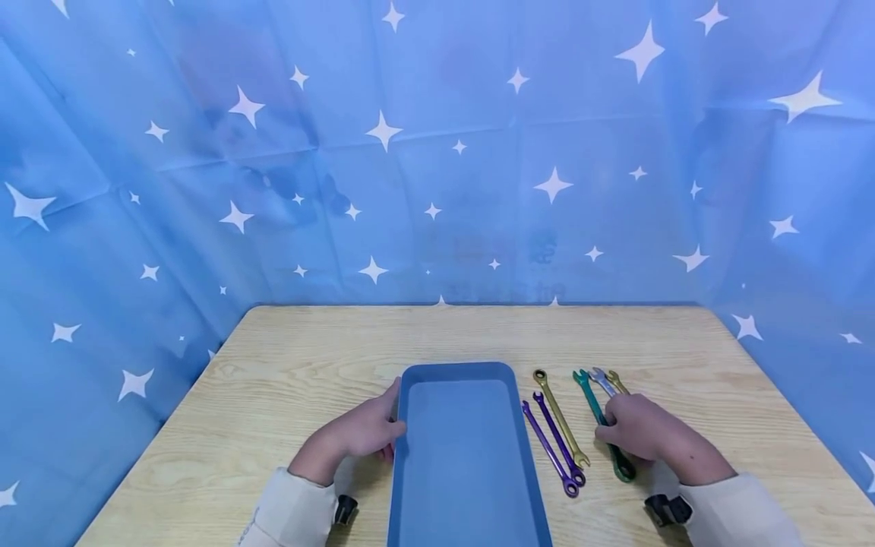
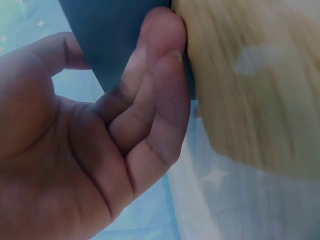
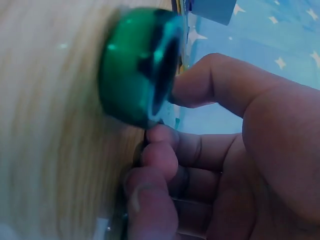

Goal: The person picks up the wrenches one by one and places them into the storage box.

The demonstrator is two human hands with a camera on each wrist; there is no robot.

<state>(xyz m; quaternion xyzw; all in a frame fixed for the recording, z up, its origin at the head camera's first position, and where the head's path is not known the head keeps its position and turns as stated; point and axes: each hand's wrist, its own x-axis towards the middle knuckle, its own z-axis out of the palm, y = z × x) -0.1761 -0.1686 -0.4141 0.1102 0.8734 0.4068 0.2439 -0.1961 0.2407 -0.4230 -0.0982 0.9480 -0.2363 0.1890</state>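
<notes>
1. Fingers of the left hand (image 1: 358, 428) pinch the blue tray (image 1: 465, 460) on the pale wood-grain table (image 1: 328, 342).
2. Purple wrenches (image 1: 548, 448) and a gold wrench (image 1: 560, 416) lie just right of it.
3. The right hand (image 1: 642, 429) grips a green wrench (image 1: 592, 398).
4. Star-printed blue cloth (image 1: 465, 91) hangs behind and both sides.

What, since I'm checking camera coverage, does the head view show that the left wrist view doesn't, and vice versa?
Only the head view: the purple wrenches, gold wrenches, green wrench and silver wrench, plus the white sleeves.
Only the left wrist view: the palm of the left hand.
Both: that hand gripping the blue tray, the wooden table and the starry curtain.
</notes>
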